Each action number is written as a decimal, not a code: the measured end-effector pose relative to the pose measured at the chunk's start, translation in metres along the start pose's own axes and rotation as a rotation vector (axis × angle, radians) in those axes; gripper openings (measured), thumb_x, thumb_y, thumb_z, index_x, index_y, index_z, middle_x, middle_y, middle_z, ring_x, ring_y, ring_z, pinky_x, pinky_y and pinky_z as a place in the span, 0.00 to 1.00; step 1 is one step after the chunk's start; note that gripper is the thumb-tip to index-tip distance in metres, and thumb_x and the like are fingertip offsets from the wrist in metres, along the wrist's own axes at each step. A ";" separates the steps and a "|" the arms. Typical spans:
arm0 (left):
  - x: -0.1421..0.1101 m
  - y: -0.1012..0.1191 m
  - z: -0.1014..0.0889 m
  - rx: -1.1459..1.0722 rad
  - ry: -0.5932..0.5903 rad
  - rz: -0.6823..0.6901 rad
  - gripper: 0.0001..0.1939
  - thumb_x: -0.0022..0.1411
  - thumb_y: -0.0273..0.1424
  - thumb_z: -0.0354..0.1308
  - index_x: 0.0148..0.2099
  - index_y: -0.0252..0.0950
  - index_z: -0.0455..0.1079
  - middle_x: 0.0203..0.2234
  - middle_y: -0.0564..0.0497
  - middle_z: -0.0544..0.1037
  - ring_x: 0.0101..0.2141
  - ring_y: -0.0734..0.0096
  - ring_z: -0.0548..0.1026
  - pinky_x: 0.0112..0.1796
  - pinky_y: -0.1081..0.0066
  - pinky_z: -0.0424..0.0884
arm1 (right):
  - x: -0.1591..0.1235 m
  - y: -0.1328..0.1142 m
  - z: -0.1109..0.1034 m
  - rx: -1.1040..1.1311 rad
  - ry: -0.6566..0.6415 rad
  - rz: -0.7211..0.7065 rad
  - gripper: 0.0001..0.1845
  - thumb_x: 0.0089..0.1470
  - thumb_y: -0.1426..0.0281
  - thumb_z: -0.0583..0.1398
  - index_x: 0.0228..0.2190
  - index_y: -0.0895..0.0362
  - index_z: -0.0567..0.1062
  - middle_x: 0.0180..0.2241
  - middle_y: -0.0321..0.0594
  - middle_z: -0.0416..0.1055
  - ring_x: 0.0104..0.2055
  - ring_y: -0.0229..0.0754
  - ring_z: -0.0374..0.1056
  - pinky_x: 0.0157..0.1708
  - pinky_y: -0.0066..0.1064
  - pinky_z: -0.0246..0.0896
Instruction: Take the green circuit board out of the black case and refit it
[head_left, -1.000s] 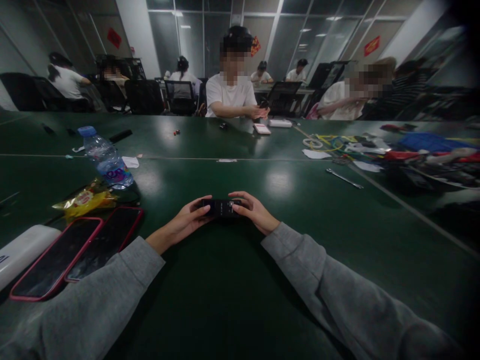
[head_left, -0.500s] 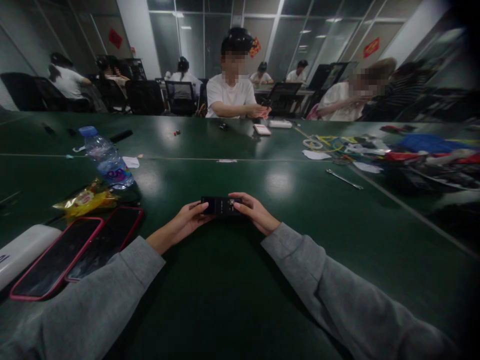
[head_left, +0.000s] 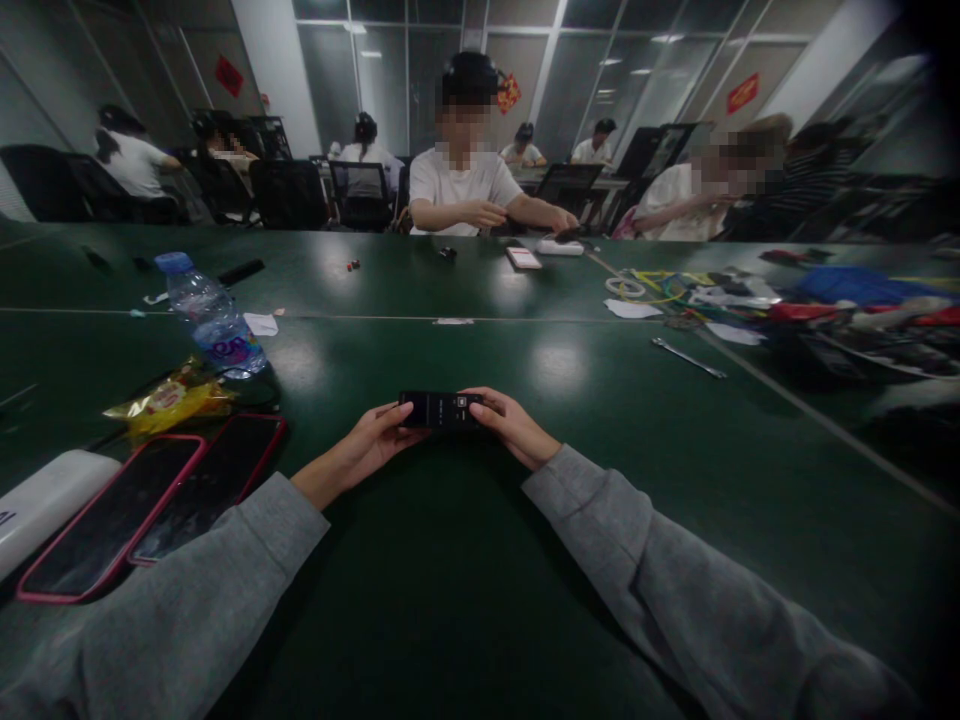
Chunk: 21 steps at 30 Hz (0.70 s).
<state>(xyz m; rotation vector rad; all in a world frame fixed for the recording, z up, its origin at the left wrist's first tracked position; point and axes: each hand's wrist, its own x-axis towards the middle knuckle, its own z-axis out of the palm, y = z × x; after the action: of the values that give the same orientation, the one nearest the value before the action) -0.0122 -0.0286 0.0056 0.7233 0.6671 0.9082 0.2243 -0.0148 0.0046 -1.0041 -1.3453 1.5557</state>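
Note:
A small black rectangular device [head_left: 442,409] with pale markings and a little square on its right part lies sideways between my hands, just above the green table [head_left: 450,560]. My left hand [head_left: 381,436] is closed on its left end, thumb on top and fingers beneath. On the right end my right hand [head_left: 510,424] grips it, thumb pressed on the face near the little square. I cannot tell the device's exact kind. Its underside is hidden.
To the left are two phones in red cases [head_left: 112,520], a white object [head_left: 52,505], a yellow wrapper [head_left: 176,405] and a plastic bottle [head_left: 214,320]. A wrench [head_left: 688,358] and tangled cables [head_left: 675,290] lie right. A person [head_left: 465,185] sits opposite.
My hands and the device have barely moved, with the device's face tilted slightly. The person opposite has moved one hand apart toward the white object on the table.

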 end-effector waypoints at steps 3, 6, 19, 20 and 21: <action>0.000 0.000 -0.001 0.012 -0.013 0.002 0.19 0.60 0.30 0.61 0.52 0.26 0.69 0.46 0.38 0.76 0.47 0.61 0.75 0.56 0.63 0.64 | 0.000 0.000 -0.001 -0.019 -0.010 -0.001 0.24 0.45 0.57 0.68 0.42 0.55 0.75 0.44 0.43 0.73 0.47 0.45 0.68 0.55 0.45 0.57; 0.000 0.000 -0.002 0.017 -0.016 0.009 0.18 0.60 0.29 0.61 0.52 0.27 0.70 0.46 0.39 0.76 0.46 0.62 0.75 0.56 0.63 0.64 | 0.000 0.001 -0.002 -0.005 -0.008 -0.007 0.24 0.45 0.58 0.68 0.43 0.54 0.75 0.44 0.43 0.72 0.48 0.45 0.68 0.55 0.45 0.58; 0.000 0.000 0.001 0.012 0.043 -0.002 0.19 0.59 0.26 0.62 0.52 0.27 0.67 0.48 0.37 0.74 0.48 0.62 0.74 0.56 0.63 0.65 | 0.004 0.008 -0.008 -0.009 -0.019 -0.014 0.24 0.46 0.62 0.68 0.45 0.54 0.73 0.44 0.42 0.73 0.46 0.43 0.69 0.53 0.43 0.60; 0.000 0.000 0.001 0.004 0.041 -0.004 0.19 0.59 0.26 0.62 0.52 0.27 0.67 0.48 0.37 0.74 0.48 0.62 0.74 0.56 0.64 0.65 | 0.004 0.008 -0.008 -0.024 -0.021 -0.017 0.24 0.46 0.61 0.68 0.45 0.54 0.73 0.45 0.42 0.73 0.47 0.43 0.69 0.53 0.43 0.60; 0.000 0.000 0.001 -0.004 0.035 -0.008 0.19 0.60 0.26 0.62 0.53 0.27 0.67 0.48 0.38 0.74 0.48 0.62 0.74 0.56 0.64 0.65 | 0.004 0.008 -0.007 -0.042 -0.022 -0.022 0.23 0.47 0.61 0.68 0.45 0.54 0.73 0.45 0.42 0.73 0.47 0.43 0.69 0.53 0.43 0.61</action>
<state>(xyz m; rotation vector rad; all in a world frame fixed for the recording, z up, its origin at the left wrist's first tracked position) -0.0115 -0.0286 0.0058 0.7016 0.6984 0.9159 0.2291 -0.0092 -0.0044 -0.9970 -1.4047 1.5316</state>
